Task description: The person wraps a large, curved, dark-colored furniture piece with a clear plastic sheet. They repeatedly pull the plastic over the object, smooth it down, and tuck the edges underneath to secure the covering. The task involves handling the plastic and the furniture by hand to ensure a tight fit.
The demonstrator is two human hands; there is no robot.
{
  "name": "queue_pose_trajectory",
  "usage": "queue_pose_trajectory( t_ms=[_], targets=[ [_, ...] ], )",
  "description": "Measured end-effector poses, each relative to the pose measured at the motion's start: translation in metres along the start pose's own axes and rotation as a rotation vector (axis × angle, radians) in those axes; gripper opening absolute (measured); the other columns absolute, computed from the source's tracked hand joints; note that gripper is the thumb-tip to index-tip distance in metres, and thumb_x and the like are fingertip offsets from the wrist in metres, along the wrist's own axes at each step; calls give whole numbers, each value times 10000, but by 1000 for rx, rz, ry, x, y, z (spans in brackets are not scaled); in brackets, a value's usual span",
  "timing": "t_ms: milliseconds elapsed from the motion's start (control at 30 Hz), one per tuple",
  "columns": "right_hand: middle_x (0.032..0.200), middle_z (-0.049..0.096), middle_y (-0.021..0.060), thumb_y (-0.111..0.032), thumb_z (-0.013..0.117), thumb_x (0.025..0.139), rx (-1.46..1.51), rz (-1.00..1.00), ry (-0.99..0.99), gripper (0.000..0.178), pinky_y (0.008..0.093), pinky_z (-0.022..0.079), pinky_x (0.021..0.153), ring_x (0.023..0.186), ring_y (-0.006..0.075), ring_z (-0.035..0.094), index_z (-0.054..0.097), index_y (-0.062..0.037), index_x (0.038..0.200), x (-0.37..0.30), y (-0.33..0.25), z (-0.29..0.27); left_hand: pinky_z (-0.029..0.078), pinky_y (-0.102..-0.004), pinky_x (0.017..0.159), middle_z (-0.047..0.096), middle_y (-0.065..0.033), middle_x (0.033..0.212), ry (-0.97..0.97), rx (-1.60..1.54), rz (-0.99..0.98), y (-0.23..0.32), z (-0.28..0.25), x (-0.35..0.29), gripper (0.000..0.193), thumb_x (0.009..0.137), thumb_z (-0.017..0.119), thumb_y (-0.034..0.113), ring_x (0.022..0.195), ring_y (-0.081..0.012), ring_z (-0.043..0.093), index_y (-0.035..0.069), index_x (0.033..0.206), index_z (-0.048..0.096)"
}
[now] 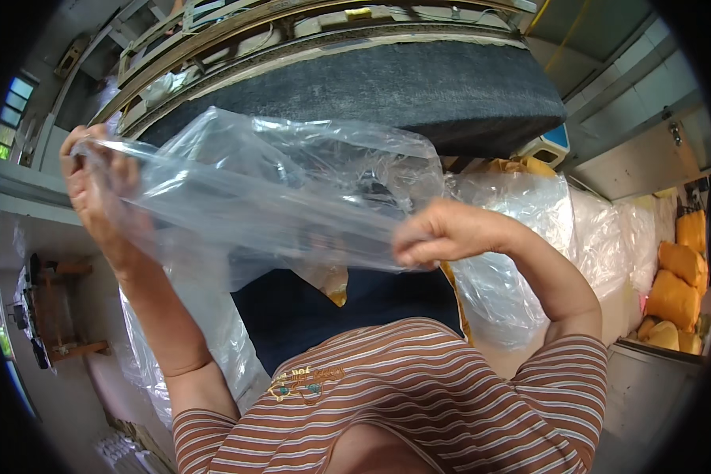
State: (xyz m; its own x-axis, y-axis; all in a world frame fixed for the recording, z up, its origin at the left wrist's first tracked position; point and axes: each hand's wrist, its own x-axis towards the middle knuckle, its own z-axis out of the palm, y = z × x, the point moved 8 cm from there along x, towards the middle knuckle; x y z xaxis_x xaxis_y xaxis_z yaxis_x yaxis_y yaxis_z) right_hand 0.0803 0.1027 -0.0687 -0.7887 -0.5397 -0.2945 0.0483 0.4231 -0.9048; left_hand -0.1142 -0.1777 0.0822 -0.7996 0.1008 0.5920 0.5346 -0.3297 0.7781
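Observation:
A large clear plastic sheet point(284, 205) is stretched across in front of me, its near part smeared by motion. My left hand point(99, 178), raised at the far left, has its fingers curled around one end of the sheet. With its fingers closed, my right hand point(442, 231) grips the sheet's other end, lower and right of centre. Loose folds stand up between the hands and beyond them. I cannot tell whether it is a single layer or a bag.
A long dark padded surface point(355, 87) runs across the far side, with wooden rails point(316, 35) behind it. More clear plastic point(513, 261) lies to my right. Orange bundles point(675, 292) are stacked at the far right. A wooden shelf point(67, 308) hangs at the left.

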Motion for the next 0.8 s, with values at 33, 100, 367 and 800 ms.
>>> queue_pose_trajectory(
  t_ms=[33,100,367,800],
  targets=[
    [718,669,39,-228,612,877,-41,135,-43,156,281,490,604,632,123,637,659,-84,913,-17,39,8,448,-224,634,569,-76,993,8,44,25,-6,-25,13,178,958,492,77,746,-95,525,67,1133,522],
    [736,688,27,-343,652,833,-206,354,-145,218,284,486,627,662,136,646,695,-134,879,-61,140,27,439,-220,720,559,-66,978,83,320,137,-22,-91,36,170,952,493,66,804,-95,516,60,1120,522],
    [1093,671,81,-179,636,744,-941,1616,-177,280,583,380,945,1062,271,614,703,-123,1010,-505,419,-3,418,-325,858,567,-117,959,173,1261,105,-119,-293,22,191,930,481,155,900,-245,537,-3,1027,529],
    [1006,617,140,-317,513,925,-661,-137,1955,388,341,480,760,876,227,614,549,17,1120,-311,-4,-390,416,-474,860,575,-196,1166,171,1937,-246,-161,-400,30,303,970,388,234,1074,-401,538,43,1183,486]
  ],
)
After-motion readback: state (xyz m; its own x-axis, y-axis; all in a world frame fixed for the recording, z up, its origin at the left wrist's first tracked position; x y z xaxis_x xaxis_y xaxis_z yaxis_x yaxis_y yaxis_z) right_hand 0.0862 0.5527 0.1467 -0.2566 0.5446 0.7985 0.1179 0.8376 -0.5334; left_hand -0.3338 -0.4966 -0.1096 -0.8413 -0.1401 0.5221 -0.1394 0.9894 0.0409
